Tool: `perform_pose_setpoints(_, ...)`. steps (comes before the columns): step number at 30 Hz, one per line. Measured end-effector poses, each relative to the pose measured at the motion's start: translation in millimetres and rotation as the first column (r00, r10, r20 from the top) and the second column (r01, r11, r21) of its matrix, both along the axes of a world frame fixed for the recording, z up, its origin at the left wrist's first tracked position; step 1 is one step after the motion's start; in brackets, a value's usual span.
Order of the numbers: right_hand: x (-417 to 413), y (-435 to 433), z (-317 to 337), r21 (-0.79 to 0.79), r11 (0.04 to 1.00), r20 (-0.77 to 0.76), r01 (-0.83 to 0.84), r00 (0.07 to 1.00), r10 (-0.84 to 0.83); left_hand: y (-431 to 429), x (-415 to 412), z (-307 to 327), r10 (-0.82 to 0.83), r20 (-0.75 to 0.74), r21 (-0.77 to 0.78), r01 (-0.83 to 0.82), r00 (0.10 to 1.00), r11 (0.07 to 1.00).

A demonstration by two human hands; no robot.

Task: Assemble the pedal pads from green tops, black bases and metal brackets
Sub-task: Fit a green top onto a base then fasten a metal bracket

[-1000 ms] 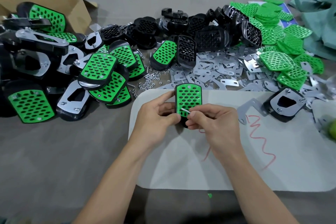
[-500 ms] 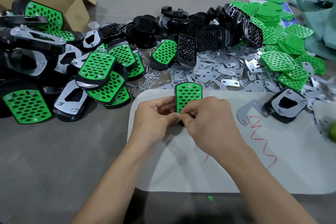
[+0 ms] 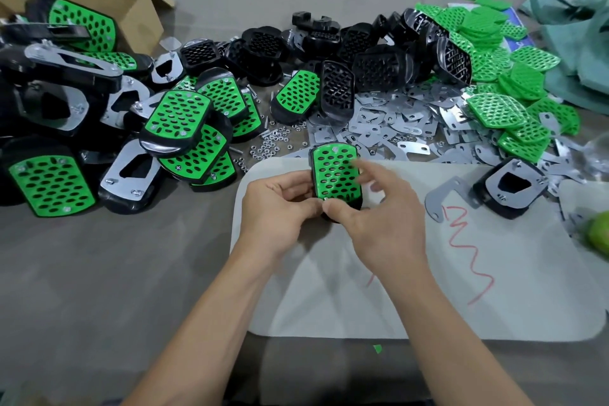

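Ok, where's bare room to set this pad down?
Free: near half of the white mat, round the red scribble; the grey cloth left of it, nearer than the finished pads. Crowded: brackets and nuts beyond the mat; a loose bracket and upturned pad on its right end.

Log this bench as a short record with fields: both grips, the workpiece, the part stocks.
left-hand grip: holds pedal pad over white mat
right-hand grip: fingers spread, thumb at the pad's near edge
finished pads: piled left
black bases: far centre
green tops: far right
metal brackets: scattered beyond mat
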State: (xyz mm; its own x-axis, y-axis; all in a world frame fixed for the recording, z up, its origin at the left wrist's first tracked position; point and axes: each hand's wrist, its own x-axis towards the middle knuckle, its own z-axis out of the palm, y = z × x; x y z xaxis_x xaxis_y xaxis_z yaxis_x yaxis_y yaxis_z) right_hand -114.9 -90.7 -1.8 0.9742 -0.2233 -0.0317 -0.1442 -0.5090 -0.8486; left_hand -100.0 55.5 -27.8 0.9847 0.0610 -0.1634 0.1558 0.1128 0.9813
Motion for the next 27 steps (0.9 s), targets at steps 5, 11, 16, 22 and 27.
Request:
perform_pose_setpoints(5, 4, -9, -6, 0.263, 0.939, 0.033, -0.220, 0.975, 0.219, 8, -5, 5, -0.143, 0.075, -0.052, 0.147, 0.987, 0.988)
perform_pose_setpoints(11, 15, -15, -5, 0.336, 0.904, 0.054, -0.263, 0.964, 0.261, 16, -9, 13, -0.261, 0.117, -0.081, 0.271, 0.958, 0.959)
perform_pose_setpoints(16, 21, -19, 1, 0.325, 0.893, 0.027, -0.312, 0.947, 0.321, 13, -11, 6, -0.169, 0.104, -0.059, 0.176, 0.980, 0.983)
perform_pose_setpoints(22, 16, -13, -6, 0.149, 0.943, 0.032, -0.298, 0.954, 0.297, 5, -15, 9, -0.133, 0.136, 0.059, 0.126, 0.982, 0.990)
perform_pose_setpoints(27, 12, -22, -9, 0.236, 0.930, 0.013, -0.280, 0.958, 0.285, 0, -12, 16, -0.155, 0.167, 0.181, 0.124, 0.974, 0.976)
